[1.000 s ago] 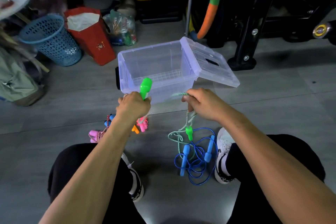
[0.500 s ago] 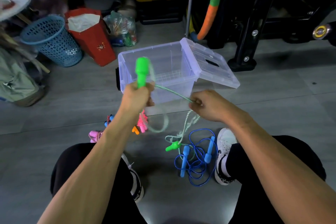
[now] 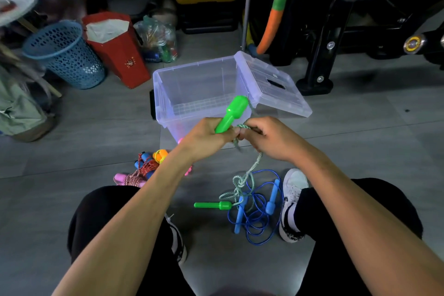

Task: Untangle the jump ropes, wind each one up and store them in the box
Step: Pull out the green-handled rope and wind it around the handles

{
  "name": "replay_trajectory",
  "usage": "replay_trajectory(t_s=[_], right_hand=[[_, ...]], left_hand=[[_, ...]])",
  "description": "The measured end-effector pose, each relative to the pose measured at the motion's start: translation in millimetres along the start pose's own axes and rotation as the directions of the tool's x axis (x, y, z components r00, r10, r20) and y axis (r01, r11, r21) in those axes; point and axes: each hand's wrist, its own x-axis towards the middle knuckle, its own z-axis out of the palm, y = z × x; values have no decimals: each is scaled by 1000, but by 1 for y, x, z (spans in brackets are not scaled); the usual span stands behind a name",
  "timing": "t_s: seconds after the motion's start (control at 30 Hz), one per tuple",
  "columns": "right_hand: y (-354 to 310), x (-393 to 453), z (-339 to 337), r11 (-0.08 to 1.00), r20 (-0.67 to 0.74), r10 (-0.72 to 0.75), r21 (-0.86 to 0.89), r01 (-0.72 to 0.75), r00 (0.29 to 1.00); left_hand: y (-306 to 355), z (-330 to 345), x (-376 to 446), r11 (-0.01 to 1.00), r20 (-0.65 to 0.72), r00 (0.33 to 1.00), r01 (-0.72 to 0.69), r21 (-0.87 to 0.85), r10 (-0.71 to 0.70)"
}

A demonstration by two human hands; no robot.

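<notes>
Head view: a grey tiled floor [image 3: 96,115] is seen from above, w/ the person's black-clad knees at the bottom and a white sneaker [image 3: 292,202] at the right. Along the back, a blue perforated basket [image 3: 64,55] is stood beside a red paper bag [image 3: 115,48], w/ a clear plastic bag of bottles [image 3: 158,38] next to it. A green-and-orange padded bar [image 3: 276,7] is leaned against black gym equipment [image 3: 336,19] at the upper right.

The clear plastic box [image 3: 199,94] is set on the floor just ahead of the hands, open, w/ its lid [image 3: 274,84] hinged out to the right. Nothing definite can be made out inside it.

The green handle [image 3: 231,113] of the green rope is gripped by the left hand [image 3: 206,137], fingers curled round its thin end, the thick end tilted up over the box's front wall. The braided green cord [image 3: 249,170] is pinched by the right hand [image 3: 271,137] just beside the left; the two hands are nearly touching. From there the cord is hung down to a knot near the floor, and its second green handle [image 3: 213,205] is laid flat on the floor. The cord is draped over the blue jump rope [image 3: 257,214], which is piled loose by the sneaker, both handles visible.

A red-and-white rope bundle [image 3: 141,170] w/ pink, blue and orange handles is lying left of the left forearm, partly hidden by it.
</notes>
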Motion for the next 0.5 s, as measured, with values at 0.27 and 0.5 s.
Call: replay_trajectory(t_s=[0.27,0.5], right_hand=[[11,-7,-20,992,2,128,-7,-128,992],[4,-5,-14,1000,-12,-5,25,5,1000]], left_hand=[[-10,-32,16,858,-438,829,93,-506,-348],[-7,-5,4,988,-224,971,108,114,-80]])
